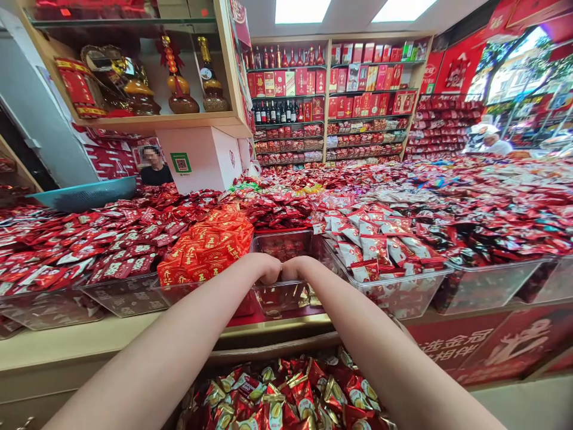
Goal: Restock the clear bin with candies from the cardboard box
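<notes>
Both wrists bend down over a clear plastic bin [286, 237] in the middle of the counter. My left hand [270, 269] and my right hand [295, 267] nearly touch each other at its near side. Their fingers point down into or behind the bin's front, so I cannot see what they hold. Through the front wall, a few gold and red wrapped candies [308, 295] show at the lower right of the bin. Below my forearms stands an open cardboard box [277, 349] full of red and gold wrapped candies [302, 394].
Left of the bin lie orange-red candy packets [215, 239]; to the right a clear bin [403, 298] holds white and red packets [371, 239]. A blue basket [89, 194] sits at far left. Behind are a person [155, 170] and shelves of bottles and boxes [286, 80].
</notes>
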`<state>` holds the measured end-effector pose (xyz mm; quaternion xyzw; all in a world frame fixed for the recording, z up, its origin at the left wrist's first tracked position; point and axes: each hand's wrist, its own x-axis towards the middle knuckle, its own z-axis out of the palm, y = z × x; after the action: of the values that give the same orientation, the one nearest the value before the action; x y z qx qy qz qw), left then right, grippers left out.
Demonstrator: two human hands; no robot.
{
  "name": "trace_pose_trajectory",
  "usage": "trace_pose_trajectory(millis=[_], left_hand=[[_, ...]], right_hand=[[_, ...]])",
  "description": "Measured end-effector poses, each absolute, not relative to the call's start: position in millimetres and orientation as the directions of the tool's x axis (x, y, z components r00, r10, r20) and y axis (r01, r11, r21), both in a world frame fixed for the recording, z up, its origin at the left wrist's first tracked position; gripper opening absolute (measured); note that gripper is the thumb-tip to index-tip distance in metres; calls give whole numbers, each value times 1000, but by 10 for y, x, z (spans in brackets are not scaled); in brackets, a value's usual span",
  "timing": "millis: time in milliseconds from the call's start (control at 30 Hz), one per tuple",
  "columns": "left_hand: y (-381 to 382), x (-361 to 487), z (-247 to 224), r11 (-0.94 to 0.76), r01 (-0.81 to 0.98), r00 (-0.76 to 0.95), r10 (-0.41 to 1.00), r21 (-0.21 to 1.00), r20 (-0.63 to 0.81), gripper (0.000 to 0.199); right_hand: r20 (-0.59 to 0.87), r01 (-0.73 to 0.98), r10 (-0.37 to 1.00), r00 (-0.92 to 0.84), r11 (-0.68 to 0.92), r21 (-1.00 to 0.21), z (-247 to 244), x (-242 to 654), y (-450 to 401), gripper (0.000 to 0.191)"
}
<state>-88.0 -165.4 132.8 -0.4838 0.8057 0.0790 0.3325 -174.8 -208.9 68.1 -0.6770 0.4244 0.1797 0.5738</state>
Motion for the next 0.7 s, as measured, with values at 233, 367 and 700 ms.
trace_pose_trajectory(millis=[233,367,700], left_hand=[[-1646,-872,1328,504,-844,-266,-691,-185,-672,21],[-1609,-876,1339,480,-860,-272,-721,-175,-637,22],[-1244,-898,1448,436,-878,-393,-892,-199,-222,17]], right_hand=[[-722,-760,-369,585,60,-647,647,-1743,-2052,27],[-719,-763,-390,575,61,-643,642,-1735,-2031,28],[-649,-795,-523,551,-93,-600,691,-1700,-1978,24]])
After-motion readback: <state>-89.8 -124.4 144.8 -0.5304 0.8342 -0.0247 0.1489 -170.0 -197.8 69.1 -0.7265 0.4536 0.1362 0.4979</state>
